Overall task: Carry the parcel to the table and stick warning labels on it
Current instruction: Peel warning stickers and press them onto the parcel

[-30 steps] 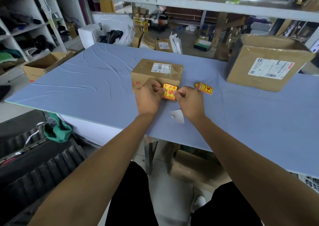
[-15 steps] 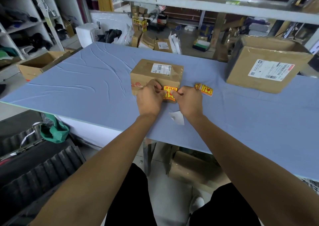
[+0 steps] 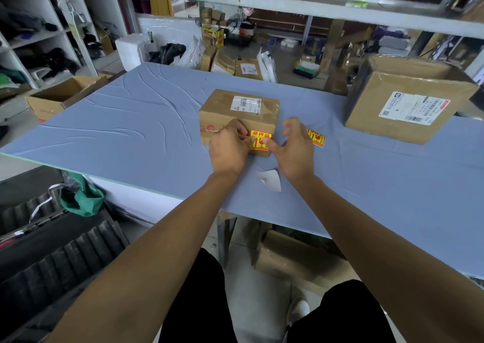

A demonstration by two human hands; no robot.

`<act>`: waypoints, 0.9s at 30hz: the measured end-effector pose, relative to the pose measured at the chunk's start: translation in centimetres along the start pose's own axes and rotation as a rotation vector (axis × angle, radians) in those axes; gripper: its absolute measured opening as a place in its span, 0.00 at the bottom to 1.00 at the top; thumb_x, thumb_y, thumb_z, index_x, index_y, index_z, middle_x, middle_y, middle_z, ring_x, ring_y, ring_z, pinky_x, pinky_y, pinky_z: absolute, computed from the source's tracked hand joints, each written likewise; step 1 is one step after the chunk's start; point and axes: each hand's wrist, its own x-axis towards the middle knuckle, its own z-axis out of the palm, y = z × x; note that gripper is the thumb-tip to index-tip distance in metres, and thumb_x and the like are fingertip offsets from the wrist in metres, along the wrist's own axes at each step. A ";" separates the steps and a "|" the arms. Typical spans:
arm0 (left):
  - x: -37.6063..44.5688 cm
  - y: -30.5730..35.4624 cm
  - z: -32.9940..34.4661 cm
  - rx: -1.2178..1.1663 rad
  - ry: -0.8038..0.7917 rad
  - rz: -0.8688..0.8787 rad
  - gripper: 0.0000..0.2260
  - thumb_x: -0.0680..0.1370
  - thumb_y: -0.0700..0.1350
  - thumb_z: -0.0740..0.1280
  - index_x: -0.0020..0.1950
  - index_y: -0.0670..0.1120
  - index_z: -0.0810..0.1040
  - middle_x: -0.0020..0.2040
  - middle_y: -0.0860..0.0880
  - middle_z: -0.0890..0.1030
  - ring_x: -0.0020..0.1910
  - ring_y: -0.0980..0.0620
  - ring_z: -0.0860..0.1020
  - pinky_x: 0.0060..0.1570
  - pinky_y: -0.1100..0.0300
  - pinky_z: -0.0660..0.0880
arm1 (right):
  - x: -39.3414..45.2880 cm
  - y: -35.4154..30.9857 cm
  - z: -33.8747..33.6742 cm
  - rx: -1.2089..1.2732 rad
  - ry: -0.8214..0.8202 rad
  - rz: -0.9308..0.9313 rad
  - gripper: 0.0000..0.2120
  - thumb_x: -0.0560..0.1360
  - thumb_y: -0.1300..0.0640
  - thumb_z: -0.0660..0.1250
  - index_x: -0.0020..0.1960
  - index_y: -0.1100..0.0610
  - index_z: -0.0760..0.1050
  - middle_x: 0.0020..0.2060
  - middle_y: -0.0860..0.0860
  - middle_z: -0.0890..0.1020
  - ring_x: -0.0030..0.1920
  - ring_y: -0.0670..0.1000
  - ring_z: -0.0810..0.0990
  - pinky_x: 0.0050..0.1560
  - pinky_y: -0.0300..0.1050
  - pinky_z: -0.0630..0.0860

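The parcel (image 3: 239,112) is a small brown carton with a white shipping slip on top, standing on the blue table (image 3: 131,138). A yellow and red warning label (image 3: 260,140) lies against its near face. My left hand (image 3: 229,150) pinches the label's left edge, with its fingers curled against the carton. My right hand (image 3: 294,151) has its thumb tip pressed on the label's right part and its other fingers spread above. Spare warning labels (image 3: 315,137) lie on the table just right of my right hand.
A white backing paper (image 3: 271,180) lies between my wrists near the table's front edge. A large carton (image 3: 408,104) with a shipping slip stands at the right rear. An open box (image 3: 62,98) sits off the table's left side. Shelving and clutter stand behind.
The label went from being held in both hands in front of the carton to lying against its near face. My right fingers have let go and spread, and only the thumb stays on it.
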 end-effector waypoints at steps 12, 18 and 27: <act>0.6 -0.4 -0.4 0.148 0.021 0.003 0.12 0.72 0.54 0.73 0.47 0.47 0.78 0.44 0.45 0.84 0.45 0.44 0.81 0.43 0.54 0.77 | 0.8 0.4 0.7 0.137 -0.078 -0.119 0.21 0.73 0.51 0.71 0.65 0.48 0.73 0.59 0.53 0.75 0.49 0.55 0.80 0.53 0.53 0.79; 1.2 -1.4 -1.0 0.245 0.225 0.120 0.31 0.68 0.67 0.71 0.59 0.46 0.73 0.70 0.39 0.66 0.68 0.36 0.66 0.62 0.41 0.68 | 1.3 0.7 0.7 0.174 -0.039 -0.169 0.18 0.75 0.49 0.69 0.63 0.53 0.75 0.61 0.54 0.75 0.56 0.47 0.76 0.55 0.37 0.75; 2.5 -3.4 -0.6 0.090 0.007 0.098 0.42 0.61 0.67 0.77 0.68 0.53 0.66 0.80 0.44 0.45 0.73 0.36 0.60 0.67 0.42 0.69 | 1.5 1.8 1.4 0.239 -0.151 -0.179 0.29 0.69 0.56 0.76 0.66 0.54 0.70 0.77 0.52 0.62 0.76 0.51 0.62 0.71 0.54 0.68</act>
